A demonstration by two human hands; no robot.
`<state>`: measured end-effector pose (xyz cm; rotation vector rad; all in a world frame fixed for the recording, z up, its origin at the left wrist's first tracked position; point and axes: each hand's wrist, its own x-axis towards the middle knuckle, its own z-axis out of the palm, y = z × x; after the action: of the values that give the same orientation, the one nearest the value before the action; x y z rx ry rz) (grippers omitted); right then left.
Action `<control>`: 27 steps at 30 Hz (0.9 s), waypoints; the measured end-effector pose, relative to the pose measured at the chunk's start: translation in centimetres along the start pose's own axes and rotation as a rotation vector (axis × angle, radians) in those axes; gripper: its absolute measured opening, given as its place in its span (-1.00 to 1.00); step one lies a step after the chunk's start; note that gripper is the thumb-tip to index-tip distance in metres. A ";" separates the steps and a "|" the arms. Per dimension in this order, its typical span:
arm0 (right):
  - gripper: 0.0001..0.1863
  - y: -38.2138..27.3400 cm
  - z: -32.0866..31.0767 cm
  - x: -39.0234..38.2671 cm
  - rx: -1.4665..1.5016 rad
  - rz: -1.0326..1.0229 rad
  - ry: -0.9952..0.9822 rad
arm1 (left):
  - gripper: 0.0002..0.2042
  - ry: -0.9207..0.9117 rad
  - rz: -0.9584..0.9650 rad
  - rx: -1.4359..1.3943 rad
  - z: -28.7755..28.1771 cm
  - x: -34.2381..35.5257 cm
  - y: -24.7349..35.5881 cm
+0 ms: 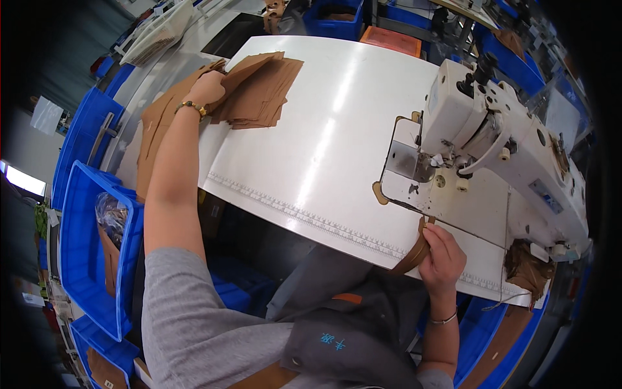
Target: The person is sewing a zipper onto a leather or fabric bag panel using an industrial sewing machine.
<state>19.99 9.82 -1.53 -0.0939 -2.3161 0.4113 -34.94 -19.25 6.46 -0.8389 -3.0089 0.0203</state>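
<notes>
At the far left of the white sewing table, my left hand is closed on a brown cut piece, lifting its edge above a stack of similar brown pieces. It looks like cloth or thin leather; I cannot tell which. Larger brown sheets lie beneath my left wrist. By the table's front edge, my right hand pinches a folded brown strip, which hangs slightly over the edge. The white sewing machine stands just beyond my right hand, its needle area apart from both hands.
A measuring scale runs along the table's front edge. Blue bins stand at the left, with more below. Crumpled brown material sits beside the machine at the right. An orange tray and a blue bin stand behind the table.
</notes>
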 end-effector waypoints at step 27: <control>-0.55 -0.2 -0.1 -0.1 -0.005 -0.021 -0.010 | -0.72 0.419 0.127 -0.194 5.6 -5.3 8.4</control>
<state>20.15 9.64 -1.48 -0.0701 -2.3265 0.3959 -26.13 -14.83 0.62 -0.9139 -2.5892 -0.3996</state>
